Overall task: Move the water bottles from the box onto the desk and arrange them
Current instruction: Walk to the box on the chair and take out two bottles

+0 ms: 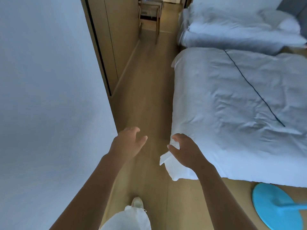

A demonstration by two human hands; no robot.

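No water bottle and no box show in the head view. My left hand [128,143] is held out over the wooden floor, fingers spread, with nothing in it. My right hand [184,152] is beside it, fingers curled apart, in front of the corner of a white bed; nothing is clearly held in it. A wooden desk or table [150,13] with a chair stands far off at the end of the aisle; small items on its top are too blurred to name.
A white wall [49,97] runs along the left, then wooden panelling [116,39]. Two beds with white bedding [240,105] fill the right. A narrow wooden floor aisle [146,88] runs between them. A blue round base [275,206] lies at the lower right. My shoe [137,202] is on the floor.
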